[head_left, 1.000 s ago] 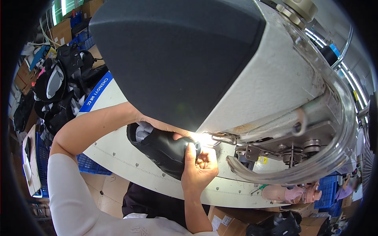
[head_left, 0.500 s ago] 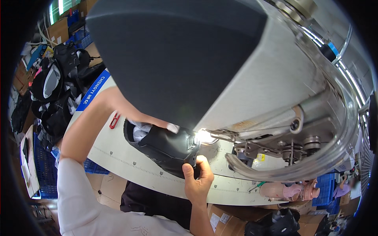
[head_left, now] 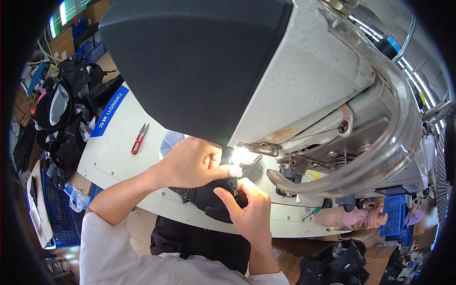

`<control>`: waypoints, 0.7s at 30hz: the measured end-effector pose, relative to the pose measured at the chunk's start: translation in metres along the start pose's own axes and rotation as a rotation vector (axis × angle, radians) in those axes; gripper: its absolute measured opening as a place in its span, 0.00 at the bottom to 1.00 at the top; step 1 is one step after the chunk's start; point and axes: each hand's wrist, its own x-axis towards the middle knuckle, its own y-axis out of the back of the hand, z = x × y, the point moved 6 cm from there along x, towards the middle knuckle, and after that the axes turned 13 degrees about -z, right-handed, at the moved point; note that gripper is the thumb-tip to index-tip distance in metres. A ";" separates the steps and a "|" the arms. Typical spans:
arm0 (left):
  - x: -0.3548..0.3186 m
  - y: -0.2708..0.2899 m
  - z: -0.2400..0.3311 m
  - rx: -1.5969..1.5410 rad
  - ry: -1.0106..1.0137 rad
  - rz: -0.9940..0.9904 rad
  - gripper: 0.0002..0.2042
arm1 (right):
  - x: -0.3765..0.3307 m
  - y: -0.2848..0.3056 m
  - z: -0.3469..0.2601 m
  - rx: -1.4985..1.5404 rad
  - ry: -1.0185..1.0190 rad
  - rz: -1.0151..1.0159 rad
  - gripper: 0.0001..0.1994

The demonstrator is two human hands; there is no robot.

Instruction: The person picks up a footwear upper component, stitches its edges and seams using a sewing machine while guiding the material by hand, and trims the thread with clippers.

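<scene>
A black sewn piece [head_left: 211, 200] with a pale lining lies on the white machine table under the head of a sewing machine [head_left: 285, 80]. My left hand [head_left: 192, 162] rests on its top with curled fingers. The thumb, its tip wrapped in white, presses beside the brightly lit needle area. From the near right, my right hand [head_left: 251, 206] pinches the piece's edge between thumb and fingers. Both hands cover much of the piece, and glare hides the needle. A pair of red-handled thread snips [head_left: 138, 141] lies on the table left of my left hand.
A clear curved guard [head_left: 380, 164] sticks out at the right of the machine head. A pink bottle [head_left: 349, 217] lies at the table's right end, beside a green-handled tool [head_left: 313, 212]. Black sewn goods [head_left: 71, 118] are heaped at left, above a blue crate [head_left: 59, 204].
My left hand has come out from behind the machine head toward me, onto the piece. My right hand has shifted slightly right. The view has moved a little, and the snips show fully.
</scene>
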 end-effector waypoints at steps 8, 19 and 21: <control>0.007 -0.006 -0.010 -0.158 0.015 -0.064 0.14 | -0.016 0.001 -0.004 0.077 0.192 0.212 0.15; 0.014 -0.001 -0.013 -0.338 0.004 -0.103 0.07 | -0.017 0.006 -0.004 0.120 0.207 0.304 0.20; 0.016 0.007 -0.010 -0.437 -0.066 -0.063 0.07 | -0.015 0.005 -0.005 0.116 0.214 0.343 0.19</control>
